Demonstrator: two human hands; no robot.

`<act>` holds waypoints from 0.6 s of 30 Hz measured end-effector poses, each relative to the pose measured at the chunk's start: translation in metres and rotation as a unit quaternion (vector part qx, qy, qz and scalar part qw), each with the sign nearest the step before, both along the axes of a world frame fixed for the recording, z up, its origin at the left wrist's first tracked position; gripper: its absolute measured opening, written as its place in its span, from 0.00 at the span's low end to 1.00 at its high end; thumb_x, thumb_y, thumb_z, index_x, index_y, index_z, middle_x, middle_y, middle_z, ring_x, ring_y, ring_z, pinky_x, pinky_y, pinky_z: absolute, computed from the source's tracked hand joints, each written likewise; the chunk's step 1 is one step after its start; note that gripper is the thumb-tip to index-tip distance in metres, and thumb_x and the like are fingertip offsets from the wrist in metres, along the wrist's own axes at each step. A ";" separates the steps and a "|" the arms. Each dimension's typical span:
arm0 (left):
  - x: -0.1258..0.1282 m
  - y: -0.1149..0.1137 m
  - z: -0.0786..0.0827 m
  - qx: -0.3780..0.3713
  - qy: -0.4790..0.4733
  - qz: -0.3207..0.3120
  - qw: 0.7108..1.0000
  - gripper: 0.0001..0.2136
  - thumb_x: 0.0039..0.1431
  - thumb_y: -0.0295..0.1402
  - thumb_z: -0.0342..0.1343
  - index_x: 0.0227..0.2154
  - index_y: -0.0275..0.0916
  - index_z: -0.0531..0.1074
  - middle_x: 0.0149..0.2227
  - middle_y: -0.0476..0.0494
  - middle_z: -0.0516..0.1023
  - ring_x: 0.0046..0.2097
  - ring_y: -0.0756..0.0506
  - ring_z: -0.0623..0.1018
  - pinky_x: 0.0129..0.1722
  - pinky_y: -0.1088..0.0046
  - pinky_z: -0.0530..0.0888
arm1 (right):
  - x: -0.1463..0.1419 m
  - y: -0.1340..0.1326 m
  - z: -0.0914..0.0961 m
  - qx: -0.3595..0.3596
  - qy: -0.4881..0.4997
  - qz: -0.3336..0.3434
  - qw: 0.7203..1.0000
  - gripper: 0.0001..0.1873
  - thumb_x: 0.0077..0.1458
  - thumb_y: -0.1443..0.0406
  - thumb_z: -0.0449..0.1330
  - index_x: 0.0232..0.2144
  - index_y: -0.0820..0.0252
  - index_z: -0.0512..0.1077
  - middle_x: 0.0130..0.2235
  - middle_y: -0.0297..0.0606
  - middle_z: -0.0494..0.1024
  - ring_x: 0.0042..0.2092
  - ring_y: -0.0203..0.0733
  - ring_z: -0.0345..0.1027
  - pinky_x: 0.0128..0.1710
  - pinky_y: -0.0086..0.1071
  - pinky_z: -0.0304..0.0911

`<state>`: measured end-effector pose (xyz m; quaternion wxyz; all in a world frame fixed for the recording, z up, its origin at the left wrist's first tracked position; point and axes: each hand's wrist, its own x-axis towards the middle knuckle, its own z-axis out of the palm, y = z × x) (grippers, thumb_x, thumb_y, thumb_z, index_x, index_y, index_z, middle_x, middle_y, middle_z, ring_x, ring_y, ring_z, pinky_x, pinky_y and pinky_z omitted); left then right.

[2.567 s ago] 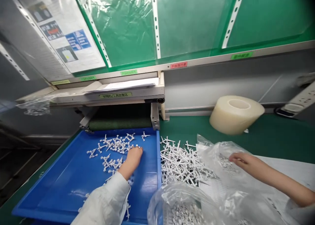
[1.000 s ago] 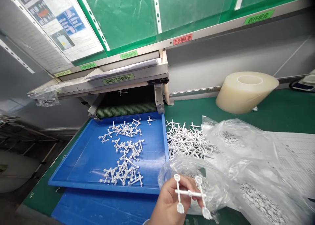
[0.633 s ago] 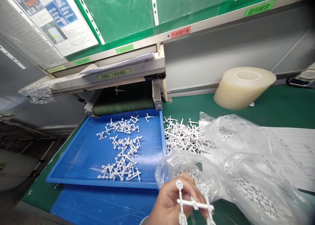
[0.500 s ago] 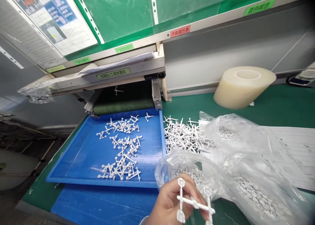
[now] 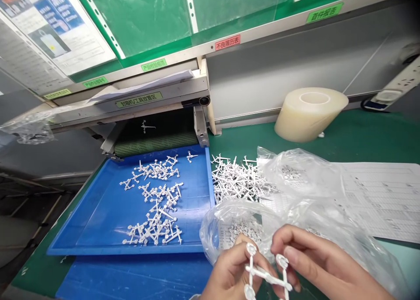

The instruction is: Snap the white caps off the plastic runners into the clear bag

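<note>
My left hand (image 5: 229,273) pinches a white H-shaped plastic sprue (image 5: 264,273) with small round parts at its ends, at the bottom edge of the view. My right hand (image 5: 315,265) has its fingers curled onto the same sprue from the right, at one of the round ends. Both hands hover in front of a clear plastic bag (image 5: 236,225) that holds small white pieces. More white sprues (image 5: 154,203) lie scattered in the blue tray (image 5: 98,221) to the left.
A pile of bare white runners (image 5: 238,179) lies on the green table right of the tray. Other clear bags (image 5: 302,173) rest on a printed sheet (image 5: 383,195). A roll of clear film (image 5: 308,114) stands at the back. A conveyor outlet (image 5: 154,135) feeds the tray.
My right hand has come into view and closed on the sprue that my left hand holds. The view has shifted slightly to the right.
</note>
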<state>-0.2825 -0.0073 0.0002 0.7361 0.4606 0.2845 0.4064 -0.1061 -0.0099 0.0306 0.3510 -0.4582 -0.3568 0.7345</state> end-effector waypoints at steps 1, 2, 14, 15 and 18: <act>0.000 0.000 -0.001 0.020 0.018 0.003 1.000 0.18 0.58 0.48 0.54 0.26 0.37 0.73 0.27 0.45 0.71 0.30 0.49 0.70 0.34 0.73 0.65 | 0.000 0.003 0.003 -0.001 -0.008 0.013 1.000 0.20 0.49 0.46 0.63 0.26 0.56 0.72 0.21 0.28 0.69 0.24 0.32 0.59 0.26 0.25 0.57; -0.001 0.001 -0.002 0.048 0.038 0.007 0.998 0.17 0.58 0.47 0.54 0.26 0.37 0.73 0.27 0.45 0.71 0.31 0.48 0.69 0.35 0.72 0.64 | -0.001 0.004 0.005 -0.002 -0.014 0.021 1.000 0.21 0.48 0.46 0.64 0.24 0.57 0.71 0.21 0.28 0.68 0.23 0.31 0.58 0.26 0.25 0.56; -0.002 0.009 0.003 0.140 0.069 0.012 0.988 0.14 0.61 0.41 0.53 0.25 0.41 0.77 0.20 0.48 0.70 0.27 0.49 0.64 0.38 0.70 0.61 | -0.001 0.011 -0.006 -0.113 0.163 0.082 0.977 0.20 0.46 0.53 0.69 0.23 0.62 0.67 0.20 0.27 0.63 0.21 0.26 0.49 0.21 0.21 0.47; -0.002 0.009 0.002 0.131 0.065 0.017 0.989 0.15 0.60 0.42 0.54 0.24 0.41 0.78 0.20 0.48 0.70 0.28 0.49 0.64 0.37 0.70 0.61 | -0.001 0.012 -0.007 -0.116 0.170 0.084 0.975 0.20 0.46 0.54 0.69 0.22 0.62 0.67 0.21 0.27 0.63 0.21 0.26 0.49 0.22 0.21 0.47; -0.001 0.005 -0.002 0.039 0.034 0.042 0.998 0.15 0.57 0.44 0.57 0.24 0.39 0.77 0.20 0.49 0.67 0.28 0.50 0.65 0.32 0.74 0.62 | 0.000 0.008 -0.011 -0.020 0.098 0.044 0.994 0.18 0.49 0.53 0.66 0.24 0.60 0.69 0.24 0.30 0.68 0.24 0.31 0.58 0.25 0.23 0.55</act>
